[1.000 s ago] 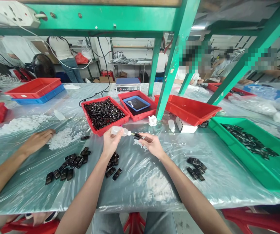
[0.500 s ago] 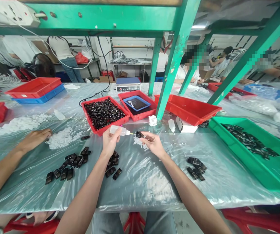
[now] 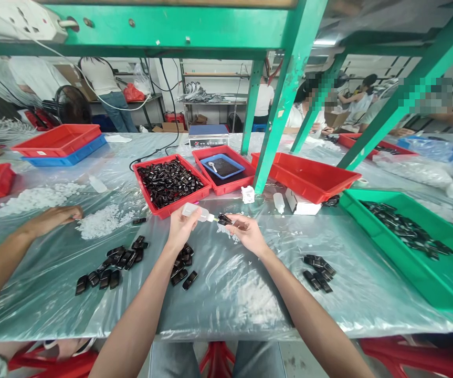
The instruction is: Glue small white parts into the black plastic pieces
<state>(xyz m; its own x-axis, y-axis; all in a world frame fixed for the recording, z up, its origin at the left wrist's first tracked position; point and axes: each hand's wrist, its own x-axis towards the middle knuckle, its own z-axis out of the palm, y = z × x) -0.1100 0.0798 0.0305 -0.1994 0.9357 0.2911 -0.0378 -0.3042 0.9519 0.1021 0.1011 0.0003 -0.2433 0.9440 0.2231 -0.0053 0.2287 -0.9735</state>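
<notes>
Steadily aim nozzle mid-frame: left hand grasps translucent plastic bottle, right hand pinches glossy black oblong part.

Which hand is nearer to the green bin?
Right. The right hand, pinching a black part, is to the left of the green bin; the left hand, holding a squeeze bottle, is farther left.

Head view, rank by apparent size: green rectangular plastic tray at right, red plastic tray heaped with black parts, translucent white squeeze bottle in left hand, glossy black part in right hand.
1. Green tray
2. Red tray
3. Squeeze bottle, partly hidden
4. Black part, partly hidden
</notes>
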